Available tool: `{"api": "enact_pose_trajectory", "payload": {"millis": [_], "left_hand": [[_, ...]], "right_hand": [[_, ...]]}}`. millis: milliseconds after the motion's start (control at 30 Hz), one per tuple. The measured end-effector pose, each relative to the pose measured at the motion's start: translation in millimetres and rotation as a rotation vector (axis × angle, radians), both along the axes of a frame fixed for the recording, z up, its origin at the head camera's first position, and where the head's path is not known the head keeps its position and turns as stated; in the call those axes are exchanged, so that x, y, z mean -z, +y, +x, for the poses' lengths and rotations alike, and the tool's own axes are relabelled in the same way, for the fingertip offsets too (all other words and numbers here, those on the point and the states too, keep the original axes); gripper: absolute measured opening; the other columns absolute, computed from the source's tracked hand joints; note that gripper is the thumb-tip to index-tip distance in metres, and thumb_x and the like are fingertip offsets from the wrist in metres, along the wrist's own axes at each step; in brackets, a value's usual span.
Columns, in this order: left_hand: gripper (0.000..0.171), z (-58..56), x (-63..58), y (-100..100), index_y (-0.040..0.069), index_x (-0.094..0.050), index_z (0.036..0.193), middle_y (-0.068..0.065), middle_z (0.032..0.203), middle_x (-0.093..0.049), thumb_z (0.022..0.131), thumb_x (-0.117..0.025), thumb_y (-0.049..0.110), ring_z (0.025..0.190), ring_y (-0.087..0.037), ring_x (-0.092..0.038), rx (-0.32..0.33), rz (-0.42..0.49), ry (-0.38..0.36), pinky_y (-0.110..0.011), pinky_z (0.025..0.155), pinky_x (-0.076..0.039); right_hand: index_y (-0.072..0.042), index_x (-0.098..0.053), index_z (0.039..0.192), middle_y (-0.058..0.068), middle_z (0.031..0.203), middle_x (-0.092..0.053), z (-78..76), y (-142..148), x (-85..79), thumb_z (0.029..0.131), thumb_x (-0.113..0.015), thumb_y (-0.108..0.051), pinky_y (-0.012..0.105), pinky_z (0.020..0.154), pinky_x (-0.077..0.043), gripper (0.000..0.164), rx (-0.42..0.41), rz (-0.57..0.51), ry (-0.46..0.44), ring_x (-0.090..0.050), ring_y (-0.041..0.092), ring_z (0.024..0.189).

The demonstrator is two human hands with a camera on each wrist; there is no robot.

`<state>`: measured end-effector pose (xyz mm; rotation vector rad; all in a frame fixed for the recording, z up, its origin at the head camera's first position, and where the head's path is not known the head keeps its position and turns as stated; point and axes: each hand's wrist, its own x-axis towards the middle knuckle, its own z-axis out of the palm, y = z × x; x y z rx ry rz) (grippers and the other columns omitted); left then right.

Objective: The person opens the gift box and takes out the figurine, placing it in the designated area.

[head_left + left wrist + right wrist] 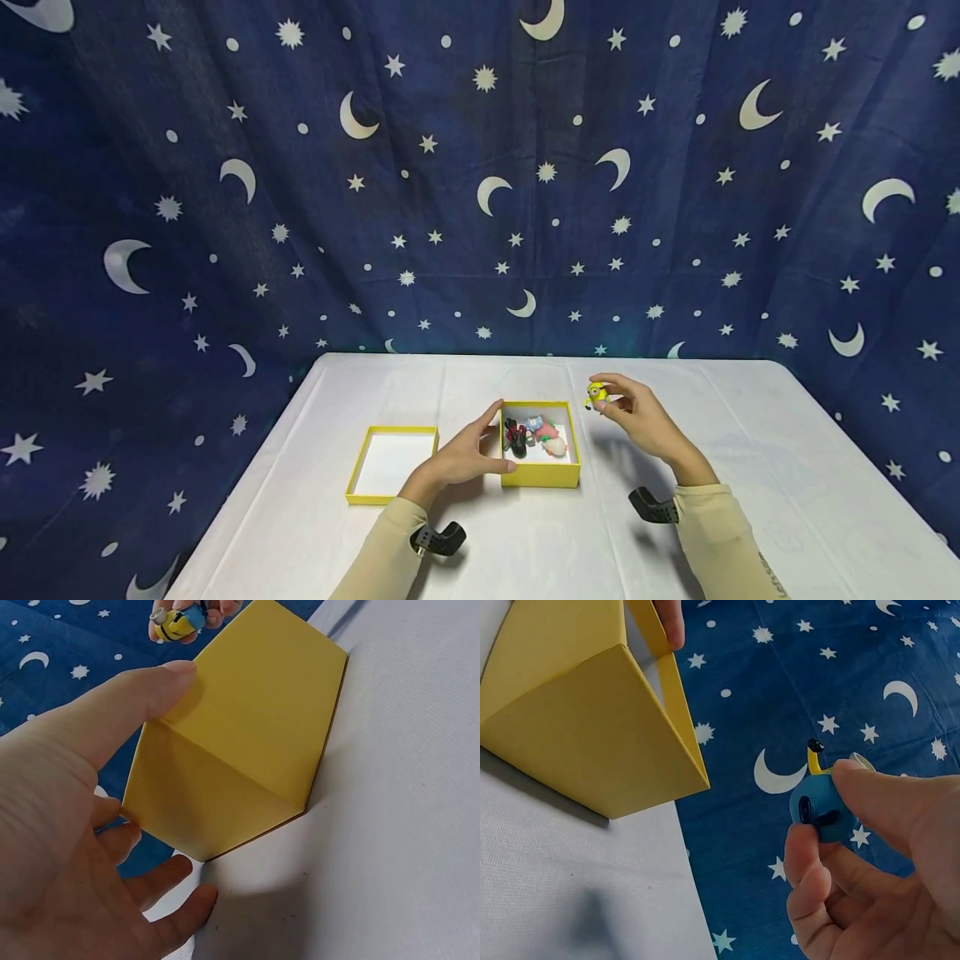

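A small yellow minion figurine (596, 392) with a blue lower body is pinched between the thumb and fingers of my right hand (643, 423), raised to the right of the open yellow box (540, 476). In the right wrist view the figurine (823, 806) shows its blue side and a thin yellow arm with a black tip. My left hand (463, 455) holds the box at its left side, thumb at the front corner and a finger reaching to the back corner. Inside the box lie a black-and-red cable bundle (517, 439) and small pink, blue and white figures (547, 431).
To the left of the box, a yellow-rimmed lid (393, 464) rests with its white inside facing up. White cloth (300, 533) covers the table. Behind it hangs a dark blue curtain (450, 208) with moons and stars.
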<state>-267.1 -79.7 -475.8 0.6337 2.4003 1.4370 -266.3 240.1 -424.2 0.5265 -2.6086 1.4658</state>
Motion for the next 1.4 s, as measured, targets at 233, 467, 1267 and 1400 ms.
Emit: {"api": "enact_pose_trajectory", "payload": {"millis": [233, 467, 1267, 1400], "left_hand": [[0.111, -0.2, 1.9, 0, 0.025, -0.012, 0.164, -0.016, 0.166, -0.028, 0.080, -0.085, 0.026, 0.151, -0.037, -0.034, -0.001, 0.042, -0.033, -0.057, 0.123, -0.028], [0.111, -1.2, 3.2, 2, 0.028, -0.010, 0.164, -0.010, 0.167, -0.028, 0.081, -0.083, 0.027, 0.149, -0.034, -0.037, 0.010, 0.024, -0.006, -0.057, 0.123, -0.029], [0.088, -4.4, 4.9, 2, 0.011, -0.032, 0.153, -0.015, 0.171, -0.008, 0.081, -0.082, 0.016, 0.150, -0.040, -0.031, 0.062, 0.128, -0.006, -0.052, 0.123, -0.032], [0.087, -4.6, 6.2, 2, 0.011, -0.032, 0.153, -0.015, 0.171, -0.009, 0.082, -0.082, 0.016, 0.150, -0.040, -0.032, 0.055, 0.128, -0.004, -0.052, 0.122, -0.032]], "right_hand": [[-0.001, -0.054, 0.139, 0.030, 0.125, -0.063, -0.3, 1, 0.5, 0.097, -0.066, -0.008, 0.031, 0.075, -0.056, 0.044, -0.013, -0.008, -0.038, -0.064, 0.013, 0.081], [0.001, -0.053, 0.139, 0.030, 0.126, -0.062, -1.9, 4, 2.9, 0.097, -0.065, -0.006, 0.034, 0.077, -0.058, 0.044, -0.020, -0.010, -0.050, -0.066, 0.011, 0.082], [0.005, -0.051, 0.139, 0.034, 0.126, -0.060, -3.5, 16, 9.7, 0.094, -0.067, -0.002, 0.027, 0.077, -0.058, 0.049, -0.033, -0.074, -0.081, -0.067, 0.007, 0.082], [0.006, -0.049, 0.139, 0.035, 0.127, -0.058, -4.9, 20, 13.3, 0.092, -0.068, 0.000, 0.027, 0.076, -0.059, 0.051, -0.048, -0.099, -0.109, -0.069, 0.013, 0.083]]}}
